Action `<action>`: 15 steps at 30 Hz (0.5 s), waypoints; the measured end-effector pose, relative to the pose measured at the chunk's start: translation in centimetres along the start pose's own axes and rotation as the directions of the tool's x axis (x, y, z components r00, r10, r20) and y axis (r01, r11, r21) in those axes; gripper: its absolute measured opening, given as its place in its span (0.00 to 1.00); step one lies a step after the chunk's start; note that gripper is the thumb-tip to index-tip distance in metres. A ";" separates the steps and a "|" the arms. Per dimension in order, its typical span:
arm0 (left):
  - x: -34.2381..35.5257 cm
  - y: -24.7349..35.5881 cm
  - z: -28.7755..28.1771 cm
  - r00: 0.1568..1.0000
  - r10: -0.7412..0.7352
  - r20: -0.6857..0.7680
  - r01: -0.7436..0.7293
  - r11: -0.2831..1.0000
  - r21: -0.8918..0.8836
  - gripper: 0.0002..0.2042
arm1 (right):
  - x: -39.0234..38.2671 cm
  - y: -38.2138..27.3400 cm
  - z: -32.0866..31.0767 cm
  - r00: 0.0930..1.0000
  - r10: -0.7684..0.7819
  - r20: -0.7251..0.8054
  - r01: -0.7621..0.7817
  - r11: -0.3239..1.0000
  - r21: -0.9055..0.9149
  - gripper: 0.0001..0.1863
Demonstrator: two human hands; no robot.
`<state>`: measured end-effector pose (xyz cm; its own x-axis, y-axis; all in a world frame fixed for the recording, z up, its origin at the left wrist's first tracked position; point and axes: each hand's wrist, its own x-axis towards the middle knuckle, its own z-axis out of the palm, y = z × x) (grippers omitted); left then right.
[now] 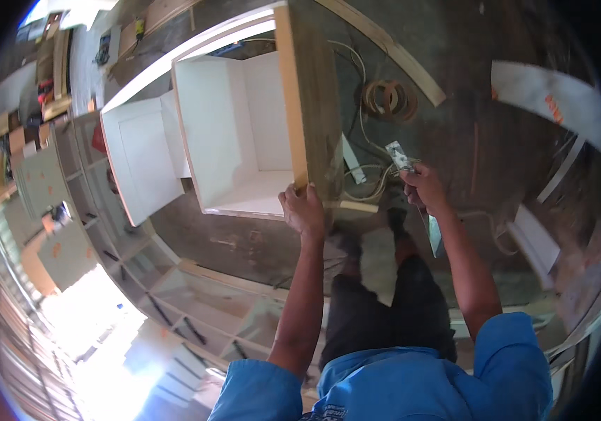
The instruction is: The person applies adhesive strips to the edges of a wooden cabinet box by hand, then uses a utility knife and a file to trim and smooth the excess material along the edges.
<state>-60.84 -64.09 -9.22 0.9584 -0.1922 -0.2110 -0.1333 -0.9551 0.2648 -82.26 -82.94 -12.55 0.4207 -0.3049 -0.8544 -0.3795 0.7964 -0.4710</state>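
A large open cabinet with a white inside stands ahead of me, left of the middle. A tan strip runs along its right front edge, beside the dark brown side panel. At the lower end of that strip, my left hand grips the edge between thumb and fingers. My right hand is closed round a flat silvery piece, apart from the cabinet. Below that hand hangs a pale green pointed piece; whether the two are joined is hidden by the fingers.
Rolls of brown edging and a loose pale cable lie on the floor right of the cabinet. A long board lies beyond. White curved-looking panels are at the right. Low shelf frames stand at the lower left.
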 end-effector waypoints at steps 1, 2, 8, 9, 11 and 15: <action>-0.5 -0.7 -0.3 1.000 -0.025 -0.012 0.025 0.999 -0.046 0.23 | 0.2 -1.8 1.2 1.000 -0.018 0.004 0.019 0.999 -0.049 0.10; -1.1 -1.5 -0.5 0.999 -0.016 0.040 0.017 1.000 -0.009 0.24 | 0.5 -3.5 2.4 0.990 -0.140 -0.036 0.129 0.968 -0.215 0.10; -5.1 -6.7 -1.7 0.995 0.091 -0.049 -0.095 0.992 -0.079 0.24 | 4.2 -14.7 10.1 0.873 -0.485 0.050 0.348 0.547 -0.761 0.15; -5.7 -7.7 -2.2 0.993 0.113 -0.032 -0.117 0.980 -0.163 0.23 | 5.2 -16.3 11.9 0.735 -0.675 0.057 0.382 0.344 -0.858 0.16; -6.4 -9.5 -3.3 0.995 0.071 0.073 -0.055 0.977 -0.208 0.23 | 7.7 -20.0 15.3 0.500 -0.855 0.141 0.379 0.070 -0.923 0.20; -7.3 -13.5 -5.3 0.984 0.063 0.167 -0.009 0.951 -0.309 0.22 | 12.0 -26.5 20.8 0.549 -0.796 0.256 0.097 -0.243 -0.965 0.22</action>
<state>-64.67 -48.59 -6.32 0.8926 -0.2869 -0.3478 -0.0570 -0.8370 0.5442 -50.04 -96.84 -5.75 0.7438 -0.6673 -0.0378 -0.6619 -0.7275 -0.1804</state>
